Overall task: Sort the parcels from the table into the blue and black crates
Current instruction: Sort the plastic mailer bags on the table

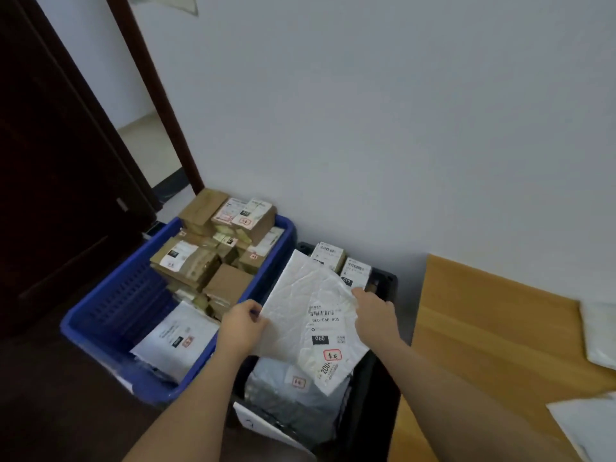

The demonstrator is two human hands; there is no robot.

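Over the black crate [383, 378] we hold a flat white mailer [306, 311] between both hands, its label facing up. Our left hand [241, 323] pinches the left edge, fingers curled onto the plastic; our right hand [373, 311] grips the right edge near the upper corner of the label. The mailer's long axis runs from the far end, near the small labelled boxes [340, 261] at the back of the crate, down toward us, tilted a little to the right. It hangs directly above a grey bag [293, 391] already lying in that crate, while the blue crate [110, 315], stacked with brown cartons [213, 248], sits just beside it on the left. By our reckoning a release puts it in the black crate; more white parcels [596, 331] wait on the wooden table [483, 328] to our right, nearer the right hand.
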